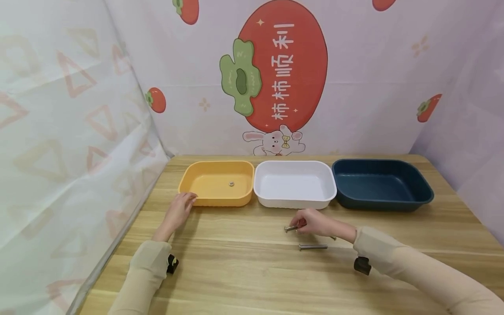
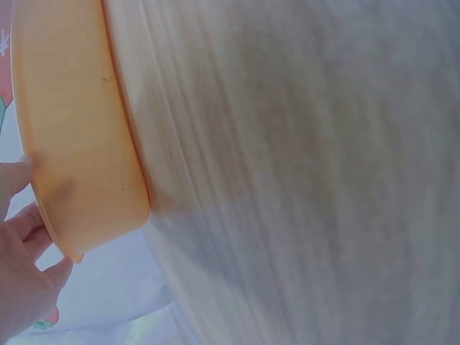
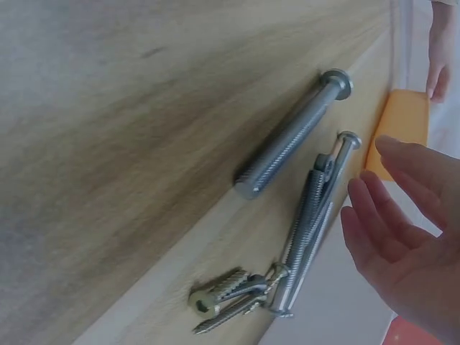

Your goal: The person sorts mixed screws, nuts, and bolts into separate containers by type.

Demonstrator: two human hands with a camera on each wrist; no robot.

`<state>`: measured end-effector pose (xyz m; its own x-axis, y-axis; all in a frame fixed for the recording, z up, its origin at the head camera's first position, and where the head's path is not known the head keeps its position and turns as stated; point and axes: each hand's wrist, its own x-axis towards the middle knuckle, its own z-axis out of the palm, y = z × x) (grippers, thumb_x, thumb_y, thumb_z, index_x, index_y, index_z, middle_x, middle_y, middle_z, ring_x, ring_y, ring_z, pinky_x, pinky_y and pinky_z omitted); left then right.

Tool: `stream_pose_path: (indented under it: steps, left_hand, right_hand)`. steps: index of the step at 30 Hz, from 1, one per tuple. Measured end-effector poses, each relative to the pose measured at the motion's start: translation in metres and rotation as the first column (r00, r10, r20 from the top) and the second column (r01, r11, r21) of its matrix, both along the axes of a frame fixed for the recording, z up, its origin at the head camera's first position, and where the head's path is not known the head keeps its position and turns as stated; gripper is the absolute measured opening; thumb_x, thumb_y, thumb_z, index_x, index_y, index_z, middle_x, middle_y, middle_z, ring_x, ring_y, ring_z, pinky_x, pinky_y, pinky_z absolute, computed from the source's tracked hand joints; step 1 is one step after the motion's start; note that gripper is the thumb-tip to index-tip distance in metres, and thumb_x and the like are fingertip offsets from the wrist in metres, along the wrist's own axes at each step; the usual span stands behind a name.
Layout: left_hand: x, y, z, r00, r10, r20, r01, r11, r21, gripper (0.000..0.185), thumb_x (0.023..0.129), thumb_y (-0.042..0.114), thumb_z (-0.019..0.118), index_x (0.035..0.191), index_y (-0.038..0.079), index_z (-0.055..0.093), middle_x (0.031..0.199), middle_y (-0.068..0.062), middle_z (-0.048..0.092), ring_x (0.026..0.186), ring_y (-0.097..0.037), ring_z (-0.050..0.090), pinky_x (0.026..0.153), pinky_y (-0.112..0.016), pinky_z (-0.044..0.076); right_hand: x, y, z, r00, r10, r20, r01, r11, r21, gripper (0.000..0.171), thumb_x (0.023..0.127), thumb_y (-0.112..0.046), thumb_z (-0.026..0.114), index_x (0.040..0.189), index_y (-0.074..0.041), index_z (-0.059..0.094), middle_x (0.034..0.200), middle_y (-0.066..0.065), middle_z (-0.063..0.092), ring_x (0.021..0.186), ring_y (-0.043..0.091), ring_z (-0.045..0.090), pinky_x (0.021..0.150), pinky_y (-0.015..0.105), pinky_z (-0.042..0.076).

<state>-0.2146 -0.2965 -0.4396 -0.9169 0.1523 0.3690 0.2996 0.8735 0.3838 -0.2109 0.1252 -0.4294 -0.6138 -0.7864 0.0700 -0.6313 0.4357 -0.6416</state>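
Note:
My left hand point(image 1: 179, 213) rests at the near left corner of the yellow bin point(image 1: 224, 202), its fingertips on the rim; the left wrist view shows the fingers relaxed there. Inside that bin lies a small metal nut point(image 1: 231, 184). Just in front of the white bin, my right hand point(image 1: 313, 222) hovers over loose hardware with its fingers loosely bent. In the right wrist view nothing shows between its fingers. Below it are a long bolt point(image 3: 295, 136), a bundle of long bolts point(image 3: 316, 215) with a nut point(image 3: 325, 167) among them, and several short screws point(image 3: 233, 298).
A white bin point(image 1: 295, 203) stands in the middle of the row, with a dark blue bin point(image 1: 382, 204) to its right. All three stand at the back of the wooden table point(image 1: 236, 271). Printed cloth point(image 1: 189, 131) hangs behind and at the sides.

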Motion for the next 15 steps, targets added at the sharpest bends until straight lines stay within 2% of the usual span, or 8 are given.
stream_pose_path:
  steps: [9,15]
  left_hand:
    - [0.0008,0.0012,0.0023,1.0,0.001,0.004,-0.001,1.0,-0.006,0.012,0.086,0.005,0.054,0.096,0.0,0.06,0.092,-0.016,0.058,0.088,-0.031,0.05,0.077,-0.043,0.042]
    - [0.0023,0.0025,0.0035,1.0,0.009,0.012,-0.009,1.0,-0.005,0.013,0.086,0.005,0.054,0.097,0.0,0.059,0.092,-0.015,0.058,0.087,-0.031,0.05,0.076,-0.042,0.042]
  right_hand:
    - [-0.0012,0.005,-0.0079,0.999,-0.006,-0.053,0.005,1.0,-0.008,0.015,0.07,0.005,0.068,0.084,0.001,0.067,0.081,0.006,0.061,0.071,0.012,0.058,0.062,0.021,0.048]
    - [-0.0011,0.0063,-0.0096,0.998,-0.004,-0.057,0.003,1.0,-0.015,0.015,0.069,0.004,0.068,0.083,0.001,0.067,0.08,0.005,0.061,0.071,0.011,0.058,0.062,0.022,0.049]
